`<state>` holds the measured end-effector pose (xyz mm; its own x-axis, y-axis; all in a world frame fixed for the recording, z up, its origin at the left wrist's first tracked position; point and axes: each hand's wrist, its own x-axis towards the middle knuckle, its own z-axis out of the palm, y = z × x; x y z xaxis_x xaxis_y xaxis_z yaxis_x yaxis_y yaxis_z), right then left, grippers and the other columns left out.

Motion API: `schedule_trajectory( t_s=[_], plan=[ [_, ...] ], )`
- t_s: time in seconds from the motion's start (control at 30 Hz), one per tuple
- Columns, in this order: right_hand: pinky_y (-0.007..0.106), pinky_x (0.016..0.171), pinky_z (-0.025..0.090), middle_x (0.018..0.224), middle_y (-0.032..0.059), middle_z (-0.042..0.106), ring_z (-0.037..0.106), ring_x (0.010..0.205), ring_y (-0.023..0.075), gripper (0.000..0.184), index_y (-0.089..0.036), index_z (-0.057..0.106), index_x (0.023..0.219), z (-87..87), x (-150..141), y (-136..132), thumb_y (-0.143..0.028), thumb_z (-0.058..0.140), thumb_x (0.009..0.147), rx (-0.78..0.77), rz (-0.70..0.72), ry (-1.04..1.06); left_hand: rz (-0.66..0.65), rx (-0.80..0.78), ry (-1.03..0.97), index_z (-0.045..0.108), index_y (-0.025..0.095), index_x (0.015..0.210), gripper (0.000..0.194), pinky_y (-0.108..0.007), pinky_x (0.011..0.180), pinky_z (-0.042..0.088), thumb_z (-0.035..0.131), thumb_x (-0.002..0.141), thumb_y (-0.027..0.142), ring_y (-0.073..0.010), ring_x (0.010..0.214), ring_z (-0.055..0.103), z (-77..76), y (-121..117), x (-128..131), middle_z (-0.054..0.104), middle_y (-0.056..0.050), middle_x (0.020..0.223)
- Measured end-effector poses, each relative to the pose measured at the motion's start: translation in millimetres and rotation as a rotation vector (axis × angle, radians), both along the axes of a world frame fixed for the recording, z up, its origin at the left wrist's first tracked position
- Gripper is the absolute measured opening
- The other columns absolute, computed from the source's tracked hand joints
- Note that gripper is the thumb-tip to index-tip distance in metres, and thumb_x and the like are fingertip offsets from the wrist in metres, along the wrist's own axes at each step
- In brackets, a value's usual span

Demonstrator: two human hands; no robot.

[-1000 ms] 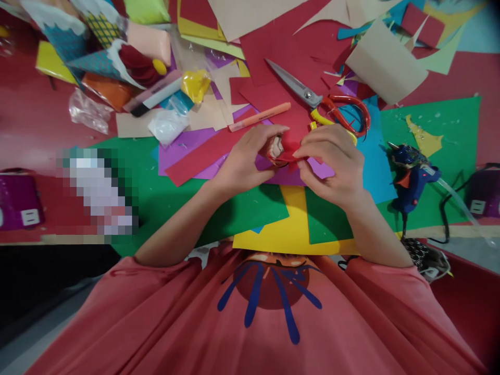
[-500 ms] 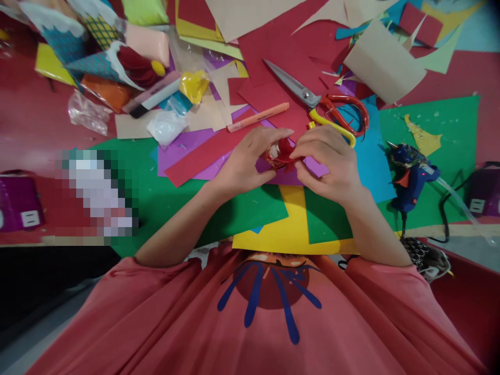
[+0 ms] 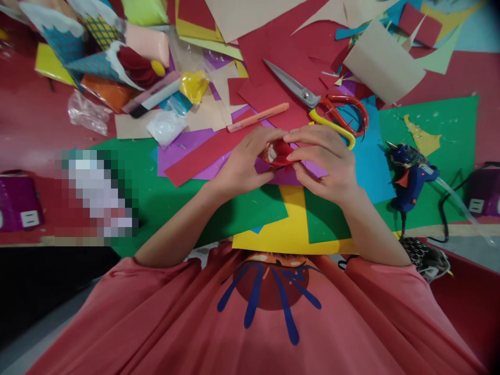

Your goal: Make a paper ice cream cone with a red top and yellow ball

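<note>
Head view: across the red bench (image 3: pixel 33 125) spread coloured sheets (image 3: pixel 219 213), with the scissors (image 3: pixel 308 96) lying open-handled beyond the hands and an orange pen (image 3: pixel 258 117) near them. Between both hands, above the sheets, sits a small red piece (image 3: pixel 282 153), glossy, curved and cup-like, pale and lumpy inside at its left. The left hand (image 3: pixel 246 159) curls partway around it; the right hand (image 3: pixel 328 161) pinches its right edge, fingertips nearly closed.

no legible text, blurred lettering on orange pen (image 3: pixel 258 117)
</note>
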<state>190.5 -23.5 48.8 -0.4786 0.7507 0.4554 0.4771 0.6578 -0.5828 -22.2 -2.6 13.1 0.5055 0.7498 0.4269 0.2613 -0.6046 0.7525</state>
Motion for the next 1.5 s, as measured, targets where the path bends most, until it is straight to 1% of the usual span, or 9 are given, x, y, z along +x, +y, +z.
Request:
schedule_trajectory(
  t_s=[0.13,0.27,0.5,0.6,0.77,0.9,1.07,1.23,1.5],
  plan=[
    [0.042,0.094,0.060,0.114,0.0020,0.075,0.071,0.108,0.0202,0.021,-0.030,0.059,0.104,-4.0,-1.6,3.4,-0.014,0.060,0.089,0.181,-0.008,0.038,0.022,-0.049,0.085,0.046,0.027,0.134,0.060,-0.032,0.095,0.058,0.066,0.079,0.019,-0.0177,0.111,0.067,0.6,-2.9,-0.6,0.066,-0.004,0.127],
    [0.039,0.086,0.063,0.108,0.0059,0.077,0.072,0.100,0.0200,0.021,-0.022,0.060,0.102,-6.8,-3.2,7.0,-0.009,0.062,0.087,0.329,-0.009,0.063,0.014,-0.020,0.118,0.047,0.023,0.129,0.049,-0.032,0.084,0.062,0.065,0.084,0.027,-0.0163,0.101,0.069,0.9,-3.0,-1.5,0.067,-0.003,0.117],
    [0.033,0.085,0.060,0.107,0.0027,0.070,0.068,0.098,0.0163,0.019,-0.030,0.064,0.108,-4.4,-0.9,2.9,-0.019,0.058,0.094,0.365,-0.195,-0.091,0.015,-0.026,0.156,0.045,0.020,0.132,0.049,-0.035,0.098,0.058,0.065,0.090,0.034,-0.0207,0.118,0.066,1.0,-1.6,-2.6,0.064,-0.008,0.126],
    [0.034,0.082,0.061,0.109,0.0027,0.066,0.067,0.100,0.0175,0.020,-0.031,0.062,0.110,-3.3,-3.3,1.6,-0.021,0.058,0.093,0.349,-0.193,-0.082,0.033,0.010,0.142,0.045,0.021,0.132,0.048,-0.034,0.095,0.059,0.065,0.091,0.035,-0.0207,0.116,0.067,-1.7,-1.2,-3.1,0.064,-0.008,0.124],
    [0.040,0.095,0.061,0.129,0.0091,0.061,0.061,0.125,0.0249,0.020,-0.026,0.061,0.109,-4.1,-10.5,1.8,-0.029,0.067,0.090,0.304,-0.129,0.008,0.063,-0.001,0.121,0.044,0.021,0.131,0.049,-0.034,0.095,0.059,0.067,0.091,0.035,-0.0225,0.118,0.066,-8.0,-0.5,-3.3,0.063,-0.009,0.125],
    [0.037,0.089,0.062,0.121,0.0072,0.066,0.066,0.116,0.0219,0.009,-0.026,0.062,0.097,-5.8,-15.1,0.1,-0.023,0.066,0.090,0.240,-0.154,0.090,0.065,0.014,0.097,0.044,0.022,0.132,0.052,-0.035,0.094,0.059,0.069,0.088,0.036,-0.0220,0.116,0.066,-11.1,-1.5,-2.2,0.063,-0.008,0.124],
    [0.039,0.085,0.061,0.105,0.0025,0.073,0.072,0.099,0.0191,0.012,-0.028,0.060,0.095,-10.3,-18.3,-1.5,-0.018,0.066,0.090,0.164,-0.131,0.177,0.078,-0.048,0.108,0.044,0.021,0.131,0.043,-0.033,0.100,0.056,0.062,0.094,0.035,-0.0186,0.119,0.064,-8.4,-4.4,0.4,0.063,-0.007,0.128],
    [0.041,0.085,0.062,0.105,0.0016,0.075,0.073,0.099,0.0186,0.003,-0.026,0.061,0.091,-13.9,-20.6,-1.8,-0.023,0.062,0.092,0.057,-0.137,0.257,0.096,0.004,0.118,0.046,0.024,0.129,0.041,-0.032,0.096,0.057,0.062,0.093,0.036,-0.0173,0.114,0.065,-8.0,-5.1,1.6,0.065,-0.004,0.123],
    [0.038,0.083,0.063,0.102,0.0028,0.074,0.072,0.097,0.0175,0.009,-0.024,0.058,0.082,-12.5,-23.6,-2.2,-0.019,0.063,0.088,0.056,-0.145,0.270,0.143,0.106,0.109,0.045,0.026,0.126,0.045,-0.030,0.091,0.059,0.065,0.086,0.025,-0.0175,0.109,0.069,-8.4,-5.4,4.7,0.065,-0.002,0.118]
  ],
)
